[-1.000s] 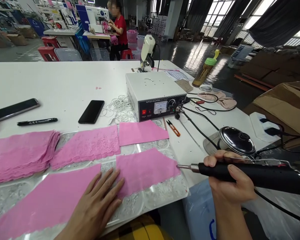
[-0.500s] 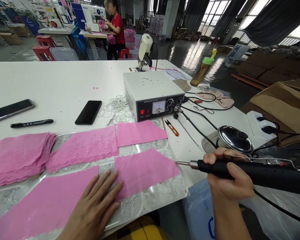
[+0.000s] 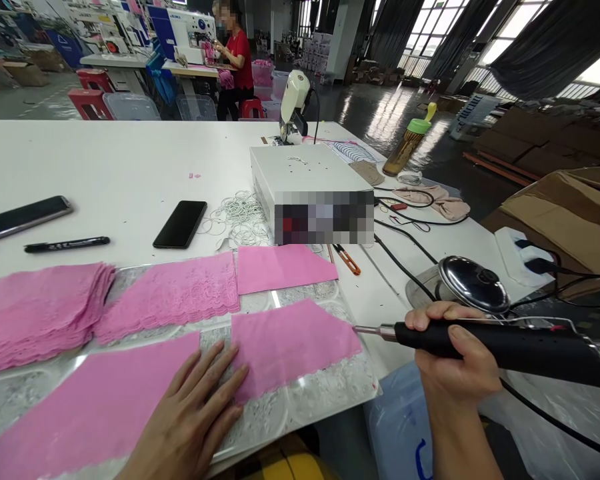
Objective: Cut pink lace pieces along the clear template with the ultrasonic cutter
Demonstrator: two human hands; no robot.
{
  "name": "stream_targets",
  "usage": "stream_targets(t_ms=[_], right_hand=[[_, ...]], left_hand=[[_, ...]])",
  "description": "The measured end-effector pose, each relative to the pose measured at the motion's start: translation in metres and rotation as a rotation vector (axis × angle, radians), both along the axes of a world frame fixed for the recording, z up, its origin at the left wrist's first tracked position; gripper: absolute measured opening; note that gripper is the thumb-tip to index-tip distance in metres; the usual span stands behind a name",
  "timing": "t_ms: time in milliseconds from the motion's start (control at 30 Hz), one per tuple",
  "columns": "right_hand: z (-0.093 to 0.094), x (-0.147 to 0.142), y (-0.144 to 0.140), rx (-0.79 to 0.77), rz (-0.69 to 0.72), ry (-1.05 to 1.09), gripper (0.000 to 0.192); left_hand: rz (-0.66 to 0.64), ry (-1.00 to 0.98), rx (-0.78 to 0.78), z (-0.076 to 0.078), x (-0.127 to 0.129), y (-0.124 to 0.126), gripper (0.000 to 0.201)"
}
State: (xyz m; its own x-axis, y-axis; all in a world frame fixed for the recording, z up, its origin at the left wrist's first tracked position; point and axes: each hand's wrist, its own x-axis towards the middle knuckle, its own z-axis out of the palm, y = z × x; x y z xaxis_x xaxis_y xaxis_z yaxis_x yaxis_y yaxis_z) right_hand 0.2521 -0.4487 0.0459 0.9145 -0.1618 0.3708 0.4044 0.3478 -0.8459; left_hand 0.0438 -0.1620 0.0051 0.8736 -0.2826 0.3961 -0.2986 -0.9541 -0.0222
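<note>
My right hand (image 3: pixel 457 357) is wrapped round a black handheld ultrasonic welder (image 3: pixel 525 350). Its thin metal tip meets the right corner of a pink fabric piece (image 3: pixel 295 347). My left hand (image 3: pixel 195 407) lies flat with fingers spread, fingertips at that piece's left edge and over the right end of another, longer pink piece (image 3: pixel 95 400). Both pieces rest on a clear-covered patterned mat (image 3: pixel 320 393). Behind them lie a pink lace-edged piece (image 3: pixel 175 293) and a smaller plain pink piece (image 3: pixel 285 268). A stack of pink lace pieces (image 3: pixel 35 317) sits at the left.
A pale control box (image 3: pixel 305 170) stands behind the fabric, with cables running right. Nearby are orange thread snips (image 3: pixel 347 260), a lidded metal pot (image 3: pixel 473 283), a power strip (image 3: pixel 520 260), a phone (image 3: pixel 180 225), a marker (image 3: pixel 67 245) and tangled white thread (image 3: pixel 243 217). A co-worker (image 3: pixel 235 57) sits at a sewing machine.
The view has shifted very slightly. Both hands, the welder and the fabric pieces keep practically the same places, with the tip still at the corner.
</note>
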Motion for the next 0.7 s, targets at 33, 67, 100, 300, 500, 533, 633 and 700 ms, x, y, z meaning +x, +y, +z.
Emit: stream_targets(t_ms=[33, 67, 100, 300, 500, 533, 633, 700], right_hand=[[0.001, 0.000, 0.001, 0.006, -0.001, 0.004, 0.011], [0.002, 0.000, 0.002, 0.015, -0.003, 0.008, 0.012], [0.003, 0.000, 0.004, 0.026, -0.006, 0.015, 0.013], [0.006, 0.001, 0.018, 0.066, 0.055, 0.033, 0.016], [0.006, 0.002, 0.028, 0.057, 0.082, -0.004, 0.017], [0.005, 0.002, 0.028, 0.057, 0.085, -0.007, 0.016], [0.004, 0.003, 0.029, 0.030, 0.099, -0.006, 0.014], [0.002, 0.003, 0.028, 0.004, 0.102, -0.014, 0.012]], left_hand=[[0.004, -0.001, 0.000, 0.000, 0.000, 0.000, 0.040], [0.008, -0.002, 0.000, 0.000, 0.000, 0.000, 0.039], [0.013, -0.003, 0.001, 0.001, -0.001, -0.001, 0.039], [0.028, -0.009, -0.018, 0.001, -0.003, -0.002, 0.039], [0.030, -0.003, -0.026, 0.001, -0.004, -0.002, 0.041], [0.032, 0.003, -0.026, 0.001, -0.004, -0.002, 0.042], [0.038, 0.019, -0.019, 0.000, -0.005, -0.002, 0.044], [0.040, 0.023, -0.013, -0.001, -0.005, -0.002, 0.044]])
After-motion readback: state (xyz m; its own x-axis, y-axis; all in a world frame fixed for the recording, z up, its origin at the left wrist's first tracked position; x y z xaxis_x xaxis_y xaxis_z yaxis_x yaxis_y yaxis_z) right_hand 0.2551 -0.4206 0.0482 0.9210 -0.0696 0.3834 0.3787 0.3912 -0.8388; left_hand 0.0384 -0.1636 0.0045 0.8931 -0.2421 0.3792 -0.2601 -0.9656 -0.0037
